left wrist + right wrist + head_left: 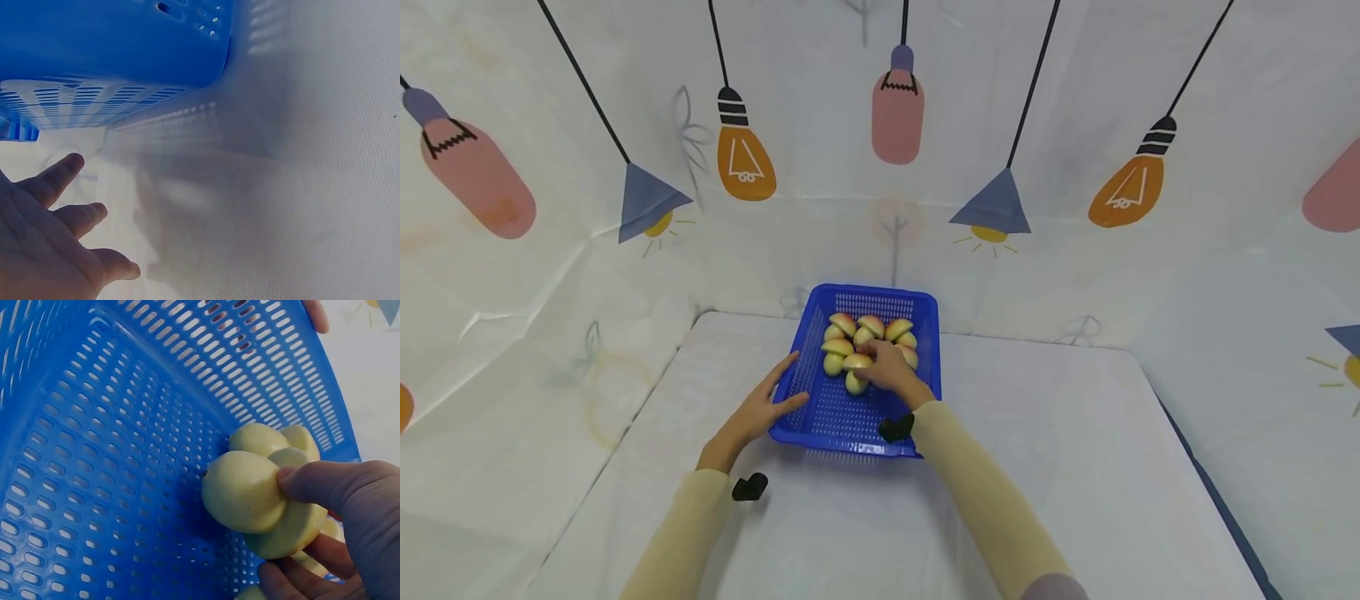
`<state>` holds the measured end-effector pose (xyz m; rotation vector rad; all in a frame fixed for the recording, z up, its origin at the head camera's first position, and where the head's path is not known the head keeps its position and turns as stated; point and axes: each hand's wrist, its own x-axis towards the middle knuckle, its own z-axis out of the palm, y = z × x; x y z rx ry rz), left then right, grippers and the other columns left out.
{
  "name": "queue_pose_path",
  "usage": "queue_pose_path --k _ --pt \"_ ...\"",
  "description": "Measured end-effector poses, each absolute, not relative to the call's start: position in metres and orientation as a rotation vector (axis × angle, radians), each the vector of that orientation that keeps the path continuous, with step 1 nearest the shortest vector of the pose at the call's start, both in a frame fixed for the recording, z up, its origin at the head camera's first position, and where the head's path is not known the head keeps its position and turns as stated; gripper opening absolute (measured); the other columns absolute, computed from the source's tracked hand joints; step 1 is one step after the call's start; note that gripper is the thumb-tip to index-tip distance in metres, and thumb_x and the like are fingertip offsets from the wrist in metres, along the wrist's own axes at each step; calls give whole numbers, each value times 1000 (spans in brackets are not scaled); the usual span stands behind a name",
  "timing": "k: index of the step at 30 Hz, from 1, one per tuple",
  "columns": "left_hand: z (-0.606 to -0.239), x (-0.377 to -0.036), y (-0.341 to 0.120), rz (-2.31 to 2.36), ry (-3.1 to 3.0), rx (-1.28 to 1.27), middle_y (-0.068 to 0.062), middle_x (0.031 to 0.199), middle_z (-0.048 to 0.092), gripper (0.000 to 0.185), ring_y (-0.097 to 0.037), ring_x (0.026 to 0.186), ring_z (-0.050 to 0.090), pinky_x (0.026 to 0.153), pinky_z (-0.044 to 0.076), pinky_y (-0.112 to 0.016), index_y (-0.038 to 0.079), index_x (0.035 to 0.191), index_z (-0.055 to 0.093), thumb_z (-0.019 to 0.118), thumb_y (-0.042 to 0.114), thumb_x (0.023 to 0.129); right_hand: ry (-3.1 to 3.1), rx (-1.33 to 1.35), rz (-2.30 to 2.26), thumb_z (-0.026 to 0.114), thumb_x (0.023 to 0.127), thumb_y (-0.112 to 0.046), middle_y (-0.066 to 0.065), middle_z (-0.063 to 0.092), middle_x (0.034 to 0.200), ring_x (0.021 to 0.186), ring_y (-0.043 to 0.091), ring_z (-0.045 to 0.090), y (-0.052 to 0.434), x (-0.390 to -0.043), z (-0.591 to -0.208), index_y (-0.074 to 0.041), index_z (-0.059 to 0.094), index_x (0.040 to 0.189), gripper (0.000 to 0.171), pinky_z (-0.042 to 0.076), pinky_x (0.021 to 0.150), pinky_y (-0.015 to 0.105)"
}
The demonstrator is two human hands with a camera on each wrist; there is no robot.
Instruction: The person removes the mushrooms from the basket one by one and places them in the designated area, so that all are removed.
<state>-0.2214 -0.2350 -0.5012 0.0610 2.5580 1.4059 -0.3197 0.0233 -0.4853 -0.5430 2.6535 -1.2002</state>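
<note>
A blue perforated plastic basket sits on the white table, with several mushroom-shaped pieces grouped in its far half. They have pale yellow round stems and reddish-yellow caps. My right hand reaches into the basket and pinches the nearest mushroom-shaped piece by its cap, thumb on one side and fingers on the other. Beside it in the right wrist view lies another mushroom-shaped piece. At the basket's left side, my left hand has its fingers spread along the rim. The left wrist view shows those fingers stretched out below the basket's wall.
The white tabletop extends around the basket on both sides and in front. Behind it hangs a white sheet printed with lamps and bulbs. A small black object is by the left wrist, another by the right.
</note>
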Motion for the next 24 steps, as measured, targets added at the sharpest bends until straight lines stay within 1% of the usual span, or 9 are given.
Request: queue_pose_path --k 6,10,14,18,21,24 --pt "-502 -220 -235 1399 2562 43 -14 174 8 85 -51 156 10 118 16 -75 39 166 11 61 50 98 2653 -538 -1212 77 89 -14 17 69 130 124 33 63 23 -318 -485 0 66 130 44 50 107 44" --pt "-503 -222 -236 1394 2560 43 -14 174 7 85 -51 156 10 118 16 -75 41 165 10 61 52 98 2675 -551 -1220 77 89 -14 16 70 129 122 31 64 25 -320 -484 -3 67 129 43 50 106 43" --pt "-506 -223 -236 1396 2565 48 -13 174 8 87 -50 156 12 118 17 -74 44 164 10 62 57 96 2688 -568 -1238 77 88 -14 14 71 128 122 30 65 30 -321 -483 -6 69 128 41 51 105 44" --pt "-507 -223 -236 1393 2574 44 -13 174 9 89 -50 156 13 118 18 -74 44 164 10 63 59 95 2708 -572 -1211 77 89 -18 11 72 128 123 28 65 34 -321 -480 -9 70 128 41 49 106 45" --pt "-505 -222 -235 1401 2574 51 -14 174 9 88 -50 156 15 118 19 -73 42 165 10 63 56 96 2703 -588 -1226 77 90 -19 12 71 129 122 29 65 38 -321 -477 -7 69 129 42 49 106 45" --pt "-504 -221 -234 1424 2561 57 -14 174 9 87 -49 156 16 120 19 -71 41 165 11 64 53 96 2669 -602 -1284 75 90 -16 13 70 129 122 31 64 42 -320 -475 -4 67 130 43 51 104 44"
